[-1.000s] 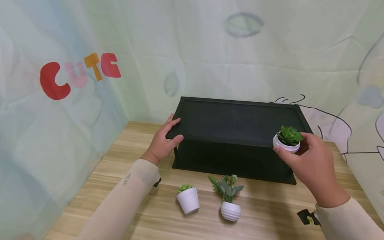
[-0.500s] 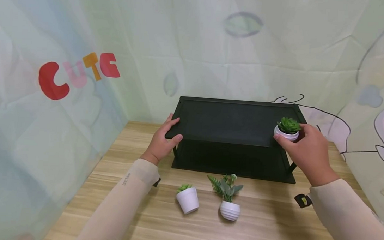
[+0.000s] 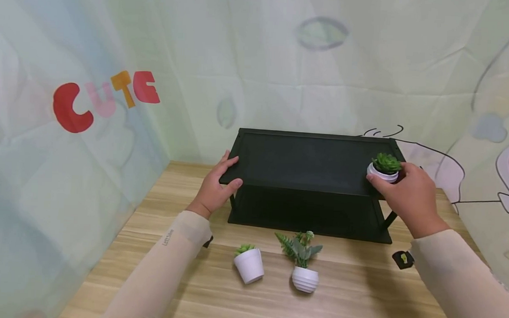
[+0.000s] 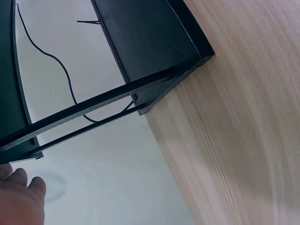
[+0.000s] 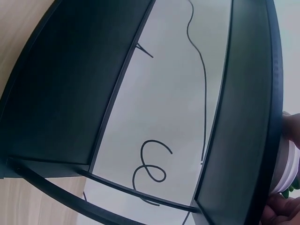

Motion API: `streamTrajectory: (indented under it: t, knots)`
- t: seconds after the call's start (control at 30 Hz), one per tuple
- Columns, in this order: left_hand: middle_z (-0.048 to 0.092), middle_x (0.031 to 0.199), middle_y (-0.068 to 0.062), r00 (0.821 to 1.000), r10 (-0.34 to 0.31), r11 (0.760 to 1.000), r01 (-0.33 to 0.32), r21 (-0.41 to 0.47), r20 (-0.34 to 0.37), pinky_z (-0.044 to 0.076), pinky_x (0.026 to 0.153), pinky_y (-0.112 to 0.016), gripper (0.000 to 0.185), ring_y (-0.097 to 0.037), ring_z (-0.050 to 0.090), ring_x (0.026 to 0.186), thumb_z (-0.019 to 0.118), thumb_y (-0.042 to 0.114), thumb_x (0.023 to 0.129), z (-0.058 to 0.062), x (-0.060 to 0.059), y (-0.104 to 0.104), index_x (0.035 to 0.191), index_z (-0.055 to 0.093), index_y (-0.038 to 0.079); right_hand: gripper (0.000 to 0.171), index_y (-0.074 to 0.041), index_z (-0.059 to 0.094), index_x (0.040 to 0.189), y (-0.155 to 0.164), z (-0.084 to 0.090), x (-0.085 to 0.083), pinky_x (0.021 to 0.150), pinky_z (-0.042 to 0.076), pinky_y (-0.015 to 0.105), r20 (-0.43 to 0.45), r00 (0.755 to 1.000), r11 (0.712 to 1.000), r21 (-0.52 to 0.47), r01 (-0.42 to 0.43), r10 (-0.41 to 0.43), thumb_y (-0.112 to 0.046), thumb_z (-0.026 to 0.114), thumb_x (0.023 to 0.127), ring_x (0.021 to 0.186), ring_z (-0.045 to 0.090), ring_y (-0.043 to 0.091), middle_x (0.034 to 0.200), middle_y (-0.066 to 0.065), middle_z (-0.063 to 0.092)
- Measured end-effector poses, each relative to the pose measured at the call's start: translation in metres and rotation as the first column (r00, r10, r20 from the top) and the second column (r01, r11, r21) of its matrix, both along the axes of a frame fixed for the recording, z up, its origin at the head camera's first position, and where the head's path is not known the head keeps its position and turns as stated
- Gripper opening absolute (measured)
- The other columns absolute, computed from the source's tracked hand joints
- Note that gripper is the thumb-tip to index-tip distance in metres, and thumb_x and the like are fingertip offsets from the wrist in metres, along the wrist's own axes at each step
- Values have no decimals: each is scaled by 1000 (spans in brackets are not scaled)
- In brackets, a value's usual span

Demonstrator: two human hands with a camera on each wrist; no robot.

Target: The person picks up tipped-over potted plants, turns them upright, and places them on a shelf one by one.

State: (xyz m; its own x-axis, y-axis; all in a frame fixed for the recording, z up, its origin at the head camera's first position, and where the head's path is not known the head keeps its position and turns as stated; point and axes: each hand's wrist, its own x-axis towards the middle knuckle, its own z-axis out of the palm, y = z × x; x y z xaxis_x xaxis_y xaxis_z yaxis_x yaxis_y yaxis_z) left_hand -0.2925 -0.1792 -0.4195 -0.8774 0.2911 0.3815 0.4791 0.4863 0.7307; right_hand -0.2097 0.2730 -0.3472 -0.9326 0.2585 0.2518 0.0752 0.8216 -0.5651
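Observation:
My right hand (image 3: 413,197) pinches the ribbed white pot of a leafy green succulent (image 3: 386,164) between thumb and fingers. It is at the right front of the black shelf's top board (image 3: 305,161); in the right wrist view the white pot (image 5: 287,166) is close against the board, its base partly hidden. My left hand (image 3: 213,188) rests on the shelf's left front corner, with thumb and forefinger spread along the edge. Fingertips (image 4: 18,178) show beside the shelf's end in the left wrist view.
On the wooden table (image 3: 150,249) before the shelf, a small succulent in a white pot (image 3: 250,266) leans tilted. Beside it stands a leafy plant in a ribbed white pot (image 3: 305,278). The shelf's lower board (image 3: 307,217) lies beneath; a printed curtain (image 3: 282,85) hangs behind.
My right hand has carried the potted succulent from the shelf's front right edge back over the top board, then slightly right. My left hand has stayed put.

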Motion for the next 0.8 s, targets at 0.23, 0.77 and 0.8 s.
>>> streamTrajectory:
  t: [0.23,0.77,0.8]
  knots:
    - [18,177,-10,1000,2,1000,-2,-3,7,20,129,-60,77,-32,19,163,62,59,100,0,-1,1,163,43,17,88,17,52,138,3,2,-10,89,52,64,15,1000,1000,-3,-3,3,-58,69,95,110,57,49,127,37,59]
    - [17,177,-9,1000,0,1000,0,-3,13,20,128,-61,75,-33,19,163,63,54,101,0,-1,0,163,42,17,103,14,42,150,1,7,-27,106,48,68,96,995,997,-67,26,-19,-68,67,92,124,52,51,141,38,52]
    - [16,177,-10,1000,-1,1000,1,-6,13,20,128,-61,75,-33,19,163,62,54,101,0,-1,1,163,42,17,103,14,41,150,1,7,-28,107,47,68,99,995,997,-70,28,-21,-68,67,92,125,52,51,142,38,52]
